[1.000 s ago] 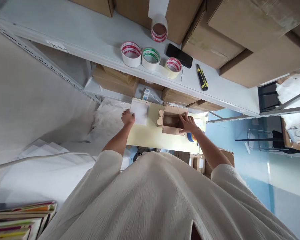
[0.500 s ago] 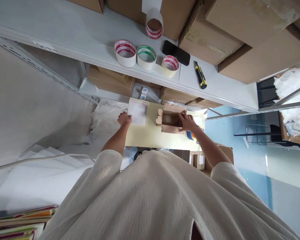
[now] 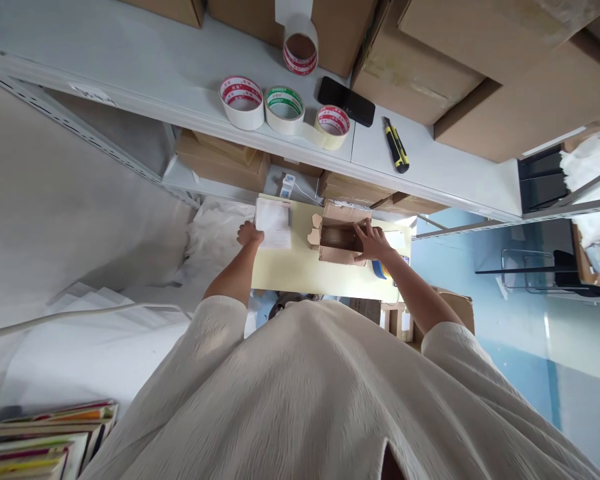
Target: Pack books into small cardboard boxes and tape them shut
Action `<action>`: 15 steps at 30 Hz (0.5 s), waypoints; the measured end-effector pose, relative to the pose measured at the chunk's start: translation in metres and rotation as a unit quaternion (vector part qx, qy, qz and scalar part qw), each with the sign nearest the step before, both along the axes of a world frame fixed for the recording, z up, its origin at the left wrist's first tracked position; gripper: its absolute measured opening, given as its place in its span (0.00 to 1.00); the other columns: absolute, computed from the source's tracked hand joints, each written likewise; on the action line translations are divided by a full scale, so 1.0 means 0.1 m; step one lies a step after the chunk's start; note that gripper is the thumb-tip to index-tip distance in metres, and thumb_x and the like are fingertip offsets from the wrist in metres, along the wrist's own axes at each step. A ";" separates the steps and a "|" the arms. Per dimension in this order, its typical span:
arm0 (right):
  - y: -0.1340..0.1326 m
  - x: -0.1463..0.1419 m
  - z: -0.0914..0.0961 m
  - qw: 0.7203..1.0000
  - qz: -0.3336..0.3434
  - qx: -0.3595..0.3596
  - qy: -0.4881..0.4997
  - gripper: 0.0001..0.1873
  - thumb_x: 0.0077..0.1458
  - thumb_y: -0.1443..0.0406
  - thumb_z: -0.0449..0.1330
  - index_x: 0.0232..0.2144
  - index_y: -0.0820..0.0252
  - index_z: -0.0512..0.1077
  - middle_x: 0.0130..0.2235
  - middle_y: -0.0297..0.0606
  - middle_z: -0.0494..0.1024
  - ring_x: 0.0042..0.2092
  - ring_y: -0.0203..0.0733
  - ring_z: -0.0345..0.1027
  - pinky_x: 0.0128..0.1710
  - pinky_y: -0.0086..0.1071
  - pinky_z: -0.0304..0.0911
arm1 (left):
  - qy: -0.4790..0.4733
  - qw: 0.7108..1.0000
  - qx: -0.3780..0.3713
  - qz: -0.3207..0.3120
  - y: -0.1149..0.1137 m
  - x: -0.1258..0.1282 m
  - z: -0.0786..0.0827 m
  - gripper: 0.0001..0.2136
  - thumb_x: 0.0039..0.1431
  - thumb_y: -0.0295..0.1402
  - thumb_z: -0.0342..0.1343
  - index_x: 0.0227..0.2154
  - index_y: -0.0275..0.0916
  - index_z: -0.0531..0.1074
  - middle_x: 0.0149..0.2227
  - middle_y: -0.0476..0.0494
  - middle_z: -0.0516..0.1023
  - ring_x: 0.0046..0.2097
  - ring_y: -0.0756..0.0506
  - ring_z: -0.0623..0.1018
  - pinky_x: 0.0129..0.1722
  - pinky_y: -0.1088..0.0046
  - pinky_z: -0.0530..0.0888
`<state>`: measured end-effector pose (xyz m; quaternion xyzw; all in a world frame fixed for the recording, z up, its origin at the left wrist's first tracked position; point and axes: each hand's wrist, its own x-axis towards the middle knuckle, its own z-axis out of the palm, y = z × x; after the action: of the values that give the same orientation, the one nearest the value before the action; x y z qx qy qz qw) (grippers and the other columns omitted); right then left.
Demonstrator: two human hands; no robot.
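Note:
A small open cardboard box (image 3: 336, 241) stands on a pale yellow table (image 3: 305, 273). My right hand (image 3: 373, 241) grips the box's right wall, fingers curled over its rim. Left of the box lies a white packet (image 3: 274, 223). My left hand (image 3: 249, 234) is closed in a pinch on the packet's near left edge. My cream-sleeved torso fills the lower half of the view.
A white shelf (image 3: 180, 73) above carries several tape rolls (image 3: 283, 107), a black phone (image 3: 345, 101) and a yellow-black utility knife (image 3: 396, 145), with large cardboard boxes (image 3: 480, 80) behind. White paper (image 3: 215, 233) lies left of the table. Books (image 3: 40, 437) are stacked at the bottom left.
The box has shifted slightly left toward the packet with my right hand on it. My left hand stays on the packet's edge. The view has drifted a little.

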<state>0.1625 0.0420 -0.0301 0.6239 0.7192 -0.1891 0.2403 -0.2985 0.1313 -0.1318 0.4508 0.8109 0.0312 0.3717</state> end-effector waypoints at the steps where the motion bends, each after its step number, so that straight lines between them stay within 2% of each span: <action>1: 0.00 0.00 0.00 1.000 0.001 0.001 -0.002 0.89 0.46 0.35 0.83 0.90 0.59 0.38 0.89 0.67 0.24 0.81 0.92 0.52 0.79 0.69 0.46 | -0.005 1.000 -0.007 0.013 -0.02 0.02 0.02 0.23 0.61 0.27 0.71 0.59 0.39 0.75 0.62 0.23 0.82 0.64 0.25 0.81 0.64 0.45 0.77; 4: 0.00 -0.02 0.02 1.000 0.010 0.000 -0.013 0.88 0.48 0.35 0.82 0.90 0.59 0.38 0.89 0.69 0.26 0.81 0.90 0.52 0.79 0.68 0.47 | -0.041 0.998 0.009 0.042 -0.10 0.05 0.07 0.18 0.61 0.27 0.70 0.52 0.42 0.76 0.52 0.35 0.85 0.60 0.30 0.83 0.63 0.53 0.78; 7: 0.01 -0.03 0.02 0.999 0.019 -0.002 -0.029 0.87 0.50 0.34 0.81 0.90 0.58 0.35 0.88 0.71 0.27 0.81 0.90 0.52 0.77 0.69 0.49 | -0.078 0.992 0.054 0.080 -0.19 0.07 0.15 0.13 0.60 0.28 0.69 0.43 0.45 0.73 0.41 0.46 0.80 0.51 0.37 0.84 0.56 0.62 0.78; 9: 0.01 -0.03 0.01 0.999 0.024 0.000 -0.035 0.86 0.52 0.35 0.80 0.90 0.58 0.35 0.88 0.73 0.28 0.80 0.90 0.53 0.76 0.69 0.50 | -0.096 0.986 0.092 0.105 -0.25 0.09 0.25 0.13 0.58 0.28 0.69 0.39 0.46 0.69 0.36 0.51 0.76 0.46 0.41 0.82 0.52 0.67 0.77; 12: 0.03 -0.04 0.00 0.999 0.033 0.005 -0.032 0.86 0.53 0.35 0.79 0.90 0.57 0.34 0.88 0.74 0.29 0.80 0.91 0.53 0.75 0.70 0.51 | -0.113 0.976 0.147 0.114 -0.32 0.09 0.54 0.15 0.57 0.27 0.68 0.38 0.46 0.66 0.32 0.55 0.72 0.39 0.44 0.79 0.45 0.70 0.74; 15: 0.04 -0.04 0.02 0.999 0.036 0.015 -0.028 0.84 0.53 0.36 0.79 0.90 0.58 0.35 0.88 0.75 0.32 0.79 0.92 0.53 0.74 0.71 0.52 | -0.118 0.968 0.202 0.088 -0.40 0.08 0.97 0.14 0.58 0.27 0.67 0.39 0.46 0.66 0.30 0.56 0.73 0.36 0.45 0.77 0.42 0.71 0.72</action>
<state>0.1582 0.0463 -0.0284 0.6063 0.7368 -0.1517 0.2579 -0.2905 0.0916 -0.0347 0.4365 0.7746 0.2796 0.3623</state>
